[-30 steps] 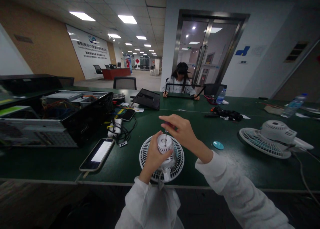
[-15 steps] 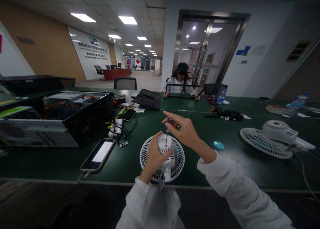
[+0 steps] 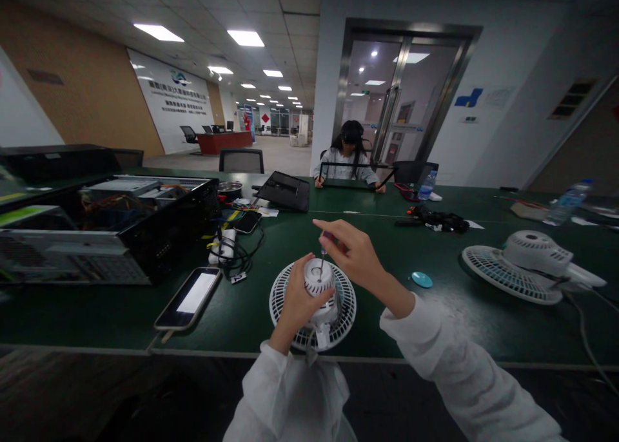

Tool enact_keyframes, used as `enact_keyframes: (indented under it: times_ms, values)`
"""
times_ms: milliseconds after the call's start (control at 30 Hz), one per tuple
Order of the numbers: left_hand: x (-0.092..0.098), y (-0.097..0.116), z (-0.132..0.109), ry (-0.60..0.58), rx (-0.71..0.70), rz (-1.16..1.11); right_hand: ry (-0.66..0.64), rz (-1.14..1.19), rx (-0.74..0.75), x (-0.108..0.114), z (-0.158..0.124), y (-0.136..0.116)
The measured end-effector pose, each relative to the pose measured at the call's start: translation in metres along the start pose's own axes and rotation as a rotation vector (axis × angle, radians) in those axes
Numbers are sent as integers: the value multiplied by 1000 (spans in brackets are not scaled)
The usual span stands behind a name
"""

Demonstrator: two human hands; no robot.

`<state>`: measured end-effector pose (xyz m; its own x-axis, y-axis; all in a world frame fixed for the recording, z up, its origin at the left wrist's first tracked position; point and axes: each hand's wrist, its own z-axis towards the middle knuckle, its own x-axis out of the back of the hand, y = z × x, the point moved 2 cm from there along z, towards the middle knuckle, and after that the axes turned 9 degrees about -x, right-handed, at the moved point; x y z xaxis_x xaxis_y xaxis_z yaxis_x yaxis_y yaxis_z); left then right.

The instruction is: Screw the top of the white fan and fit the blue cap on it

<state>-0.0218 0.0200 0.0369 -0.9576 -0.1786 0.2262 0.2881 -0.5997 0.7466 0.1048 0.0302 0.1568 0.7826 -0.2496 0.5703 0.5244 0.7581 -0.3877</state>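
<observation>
Head: screwdriver (image 3: 322, 262) mostly within right hand (image 3: 356, 256)

- A white small fan (image 3: 312, 281), its round grille a pattern of fine radial slats, sits on a dark green table (image 3: 435, 319).
- The screwdriver (image 3: 323, 255) has a reddish handle and a grey metal shaft.
- The sleeves (image 3: 449, 358) are white (so is the second fan (image 3: 527, 265), off to the right).
- A light blue disc (image 3: 422, 279).
- A black phone (image 3: 188, 298) with a glowing white screen.
- A black computer case (image 3: 164, 236) with orange and yellow wires inside.
</observation>
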Motion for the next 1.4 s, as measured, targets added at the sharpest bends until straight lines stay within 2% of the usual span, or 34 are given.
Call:
enact_keyframes:
  times_ms: [267, 433, 567, 700, 867, 967, 1133, 1300, 1400]
  values:
    - [0, 0, 0, -1, -6, 24, 53, -25, 0, 3, -3, 1]
    - [0, 0, 0, -5, -5, 23, 24, 27, -1, 2, -4, -1]
    - [0, 0, 0, 0, -11, 21, 79, 9, -33, 0, -5, 0]
    - [0, 0, 0, -2, -12, 15, 48, 81, -59, -1, -7, 0]
    - [0, 0, 0, -3, -18, 27, 112, 46, -25, -2, -9, -1]
    - [0, -1, -1, 0, -24, 19, 88, 68, -10, -4, -10, -1]
    - [0, 0, -1, -3, -14, 3, 106, 48, -89, -5, -8, 2]
    - [0, 1, 0, -2, -15, 4, 60, 72, -74, -3, -7, 2]
    - [0, 0, 0, -14, -18, 26, 87, 68, -93, -2, -9, 3]
